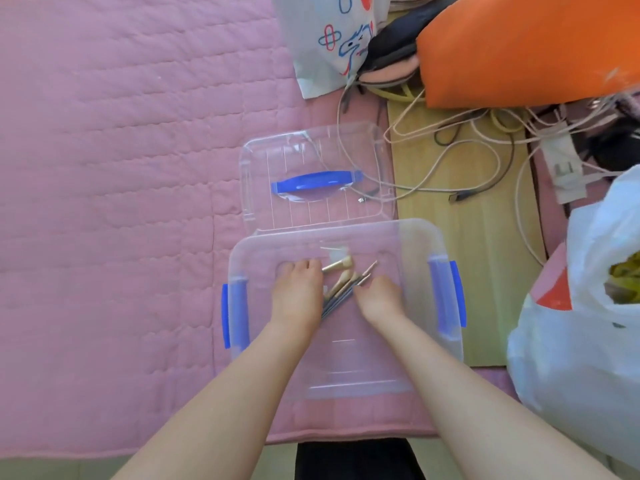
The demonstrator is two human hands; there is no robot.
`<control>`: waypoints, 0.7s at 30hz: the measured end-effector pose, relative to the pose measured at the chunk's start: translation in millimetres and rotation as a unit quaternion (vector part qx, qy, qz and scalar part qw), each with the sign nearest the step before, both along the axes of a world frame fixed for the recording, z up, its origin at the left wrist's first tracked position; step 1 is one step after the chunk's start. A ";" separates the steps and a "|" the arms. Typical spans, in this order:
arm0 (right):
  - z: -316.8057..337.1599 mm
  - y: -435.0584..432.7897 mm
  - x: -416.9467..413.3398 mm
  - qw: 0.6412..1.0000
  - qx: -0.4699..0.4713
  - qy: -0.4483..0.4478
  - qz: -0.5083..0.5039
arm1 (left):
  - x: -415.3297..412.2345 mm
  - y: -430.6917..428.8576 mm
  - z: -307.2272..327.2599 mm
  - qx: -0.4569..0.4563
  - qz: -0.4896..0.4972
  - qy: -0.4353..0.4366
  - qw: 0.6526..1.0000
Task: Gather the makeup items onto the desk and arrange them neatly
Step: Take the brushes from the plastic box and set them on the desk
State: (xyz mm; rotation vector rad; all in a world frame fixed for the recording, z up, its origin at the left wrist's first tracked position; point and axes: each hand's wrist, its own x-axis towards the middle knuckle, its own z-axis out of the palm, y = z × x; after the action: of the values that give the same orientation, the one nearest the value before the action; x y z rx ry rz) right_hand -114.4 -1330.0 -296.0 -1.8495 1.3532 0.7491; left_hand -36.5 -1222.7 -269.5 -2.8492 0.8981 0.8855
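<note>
A clear plastic storage box (408, 244) with blue side latches sits on the pink quilt, and both my hands reach down into it. Several makeup brushes (341, 285) with pale bristles and dark handles lie bunched at its bottom between the hands. My left hand (297, 296) rests palm down at their left, its fingers by a brush with a cream head (341, 264). My right hand (379, 297) is curled on the right side of the bunch, gripping the brush handles. The box's clear lid (273, 161) with a blue handle (317, 181) lies flat just beyond the box.
A pink quilt (121, 168) covers the left and middle. To the right lies a wooden board (478, 265) with tangled cables (467, 147) and a power strip (562, 168). An orange cushion (526, 46), a printed bag (329, 39) and a white plastic bag (588, 323) crowd the right side.
</note>
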 end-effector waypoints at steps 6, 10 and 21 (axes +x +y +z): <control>-5.1 5.2 7.1 0.998 -0.046 0.038 -0.031 | 0.8 -6.9 -15.1 0.024 -0.047 -0.039 0.998; 0.5 10.7 12.5 0.995 -0.078 0.056 -0.009 | 0.4 -1.2 -21.8 0.022 -0.051 -0.030 0.998; 3.3 6.0 11.1 0.985 -0.035 0.030 -0.164 | 2.6 7.9 -20.5 -0.026 0.146 0.134 0.980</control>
State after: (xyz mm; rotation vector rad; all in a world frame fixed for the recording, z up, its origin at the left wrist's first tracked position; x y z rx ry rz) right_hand -103.3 -1324.1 -292.7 -1.6097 1.6886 0.5943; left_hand -34.0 -1214.8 -290.0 -3.0047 0.5276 1.3201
